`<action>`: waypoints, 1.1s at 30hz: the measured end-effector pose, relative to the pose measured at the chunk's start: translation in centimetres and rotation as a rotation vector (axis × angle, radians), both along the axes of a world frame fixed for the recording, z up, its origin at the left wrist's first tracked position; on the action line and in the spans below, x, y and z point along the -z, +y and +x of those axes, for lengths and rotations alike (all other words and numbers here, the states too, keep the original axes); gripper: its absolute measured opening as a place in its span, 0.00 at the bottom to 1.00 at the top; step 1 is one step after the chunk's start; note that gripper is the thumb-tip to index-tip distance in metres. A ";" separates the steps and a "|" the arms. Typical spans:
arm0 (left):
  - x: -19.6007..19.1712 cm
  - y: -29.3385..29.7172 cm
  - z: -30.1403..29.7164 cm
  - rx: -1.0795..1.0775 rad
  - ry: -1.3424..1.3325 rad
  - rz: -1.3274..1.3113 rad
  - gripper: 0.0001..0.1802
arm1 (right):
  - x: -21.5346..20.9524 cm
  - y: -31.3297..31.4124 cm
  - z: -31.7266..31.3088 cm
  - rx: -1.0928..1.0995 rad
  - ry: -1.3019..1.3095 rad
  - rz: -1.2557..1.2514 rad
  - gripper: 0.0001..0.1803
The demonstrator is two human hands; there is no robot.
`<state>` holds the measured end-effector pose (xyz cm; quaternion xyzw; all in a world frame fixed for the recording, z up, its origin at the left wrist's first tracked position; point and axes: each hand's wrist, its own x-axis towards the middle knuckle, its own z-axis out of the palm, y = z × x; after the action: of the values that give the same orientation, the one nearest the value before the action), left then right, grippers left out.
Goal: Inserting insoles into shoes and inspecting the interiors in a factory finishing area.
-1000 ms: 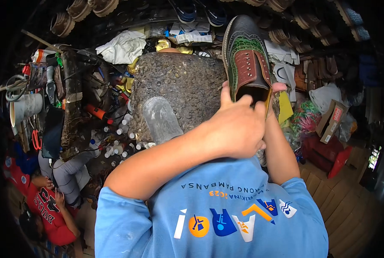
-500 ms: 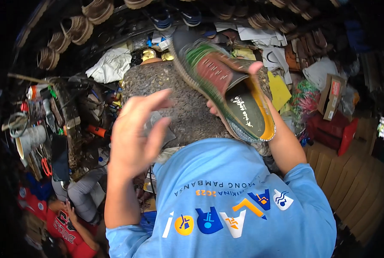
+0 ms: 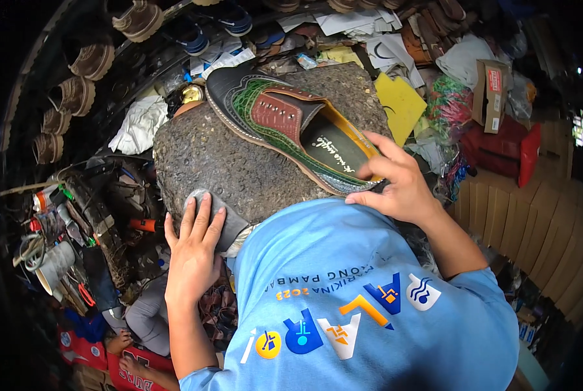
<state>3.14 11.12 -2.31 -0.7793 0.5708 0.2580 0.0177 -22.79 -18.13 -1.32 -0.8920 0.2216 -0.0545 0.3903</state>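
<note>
Plainly, the shoe [image 3: 282, 120] lies over the bench [image 3: 200, 156], ahead and left of your right hand [image 3: 402, 182], its long axis slanting from the near heel to the toe, away and leftward. Your right hand is nearer, gripping the shoe's heel between thumb and fingers; your left hand [image 3: 197, 251], fingers straight and slightly spread, rests on a grey piece [image 3: 234, 229] left of the shoe's heel. Pale script marks the shoe's insole [image 3: 330, 150], coloured lettering your shirt [image 3: 337, 241] nearer than the shoe, and a red label [image 3: 495, 81] the carton [image 3: 486, 107] to its right.
</note>
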 end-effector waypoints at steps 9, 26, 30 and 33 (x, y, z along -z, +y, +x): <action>-2.4 -1.1 2.5 -0.486 0.226 -0.661 0.19 | -1.0 -6.5 2.8 -0.337 0.163 -0.062 0.30; -3.0 -6.7 -2.0 -1.086 1.168 -0.925 0.25 | -1.3 -1.2 4.8 -0.144 -0.463 -0.036 0.46; -3.9 -9.5 -5.0 -1.071 1.480 -0.764 0.30 | -1.5 5.6 5.0 0.107 -0.553 0.883 0.39; -3.1 -10.1 -5.0 -0.916 1.245 -0.648 0.39 | -0.9 5.3 4.5 0.367 -0.322 1.245 0.25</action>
<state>-1.83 1.03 0.83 -0.6158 0.1493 0.4461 -0.6321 -18.30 -12.84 -0.38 -0.4285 0.2990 -0.1144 0.8449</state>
